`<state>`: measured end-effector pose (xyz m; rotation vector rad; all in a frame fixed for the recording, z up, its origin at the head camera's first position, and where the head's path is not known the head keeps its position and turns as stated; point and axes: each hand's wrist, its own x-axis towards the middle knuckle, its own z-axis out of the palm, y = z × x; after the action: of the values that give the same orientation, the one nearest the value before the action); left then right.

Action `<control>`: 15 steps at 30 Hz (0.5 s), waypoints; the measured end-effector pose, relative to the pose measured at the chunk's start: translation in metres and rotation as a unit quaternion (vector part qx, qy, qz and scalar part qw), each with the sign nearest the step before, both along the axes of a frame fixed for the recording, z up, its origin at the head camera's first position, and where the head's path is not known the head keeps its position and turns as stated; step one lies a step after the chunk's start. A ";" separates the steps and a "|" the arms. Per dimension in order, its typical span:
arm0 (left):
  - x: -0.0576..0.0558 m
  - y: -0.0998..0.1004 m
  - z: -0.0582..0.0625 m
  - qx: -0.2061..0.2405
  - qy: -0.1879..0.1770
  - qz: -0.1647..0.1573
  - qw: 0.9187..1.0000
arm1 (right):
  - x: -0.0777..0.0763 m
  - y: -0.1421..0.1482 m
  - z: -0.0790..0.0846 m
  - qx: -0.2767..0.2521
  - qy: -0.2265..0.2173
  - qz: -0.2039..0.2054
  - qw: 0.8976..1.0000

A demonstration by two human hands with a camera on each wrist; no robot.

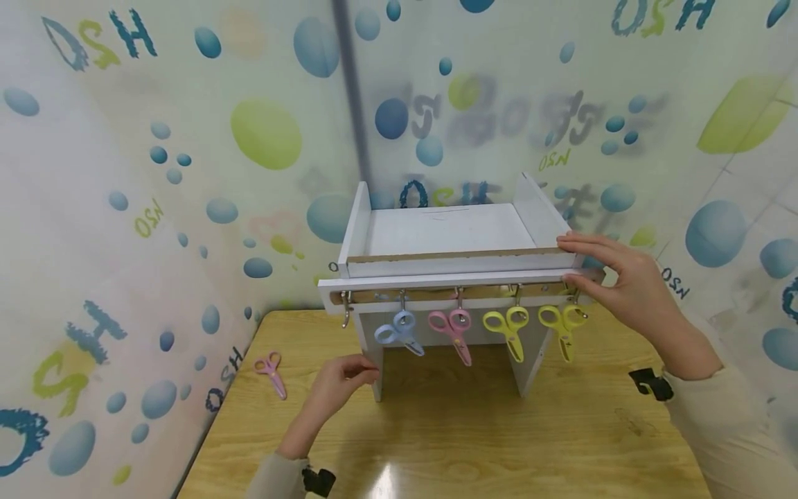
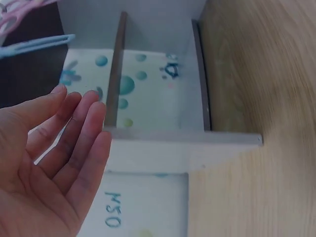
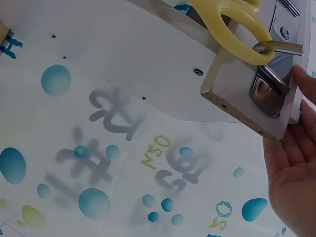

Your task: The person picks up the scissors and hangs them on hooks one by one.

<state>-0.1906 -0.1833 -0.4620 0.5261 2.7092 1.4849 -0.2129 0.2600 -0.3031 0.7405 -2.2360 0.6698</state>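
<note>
A white wooden rack (image 1: 458,265) stands on the table, with a row of metal hooks along its front. From the hooks hang blue scissors (image 1: 404,334), pink scissors (image 1: 454,331) and two yellow pairs, the middle yellow scissors (image 1: 508,330) and the right yellow scissors (image 1: 563,328). The leftmost hook (image 1: 346,308) bears nothing. My right hand (image 1: 630,287) holds the rack's right front corner, fingers over the top and thumb at the front. Beside the rack's left leg, my left hand (image 1: 339,384) has loosely bent fingers (image 2: 91,126) and holds nothing.
Another pair of pink scissors (image 1: 271,375) lies on the wooden table (image 1: 436,443), left of the rack. Behind and beside the table hangs a patterned curtain (image 1: 268,138) with blue and green spots.
</note>
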 end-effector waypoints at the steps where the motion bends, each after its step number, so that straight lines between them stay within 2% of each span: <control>1: -0.001 -0.004 -0.002 -0.001 -0.007 0.008 1.000 | 0.000 0.000 0.000 0.000 0.000 0.000 1.000; 5: -0.005 -0.022 -0.012 -0.005 -0.037 0.036 0.999 | 0.000 0.001 0.000 0.003 0.001 -0.001 1.000; 9: -0.007 -0.040 -0.023 -0.016 -0.070 0.085 0.994 | 0.000 0.001 0.000 0.000 0.001 0.001 1.000; 15: -0.008 -0.067 -0.038 -0.026 -0.085 0.143 0.986 | 0.000 0.000 0.000 -0.013 0.004 0.010 1.000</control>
<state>-0.1986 -0.2504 -0.5004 0.0061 2.7668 1.4293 -0.2128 0.2601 -0.3030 0.7512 -2.2107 0.7026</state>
